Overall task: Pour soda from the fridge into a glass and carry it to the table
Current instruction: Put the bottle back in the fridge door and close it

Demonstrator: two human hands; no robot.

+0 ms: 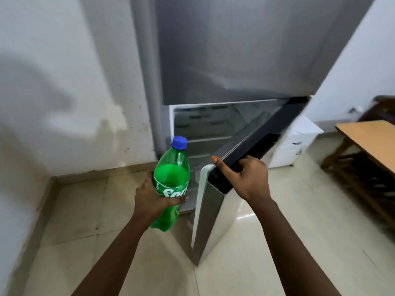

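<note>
The left hand (152, 198) is wrapped around the middle of a green plastic soda bottle (171, 184), thumb across the front over the white label lettering, fingers curled round the back, so a full firm hold. The bottle sits upright with a slight lean, blue screw cap (179, 142) on top, and the see-through green shows the liquid level up near the shoulder. It's out of the fridge, held in the air in front of the open lower compartment.

The right hand (241, 178) is on the top edge of the lower fridge door (211, 212), fingers curled over into the dark recessed handle strip, thumb stretched out straight along the edge toward the white corner trim. The door is swung partway open, brushed grey metal on the outside with a pale strip down its edge.

The fridge (233, 48) is a tall matte silver thing, upper door closed. Inside the lower part there are white walls and some pale shelves (203, 139), kinda blurry so no telling what's on them.

Both forearms come up from the bottom of the view, bare, angled inward. Floor (256, 242) is glossy cream tile, the wall (64, 82) on the left is white and scuffed near the skirting. A wooden table (372, 137) with a smooth tan top and dark slatted lower rack sits off to the right.
</note>
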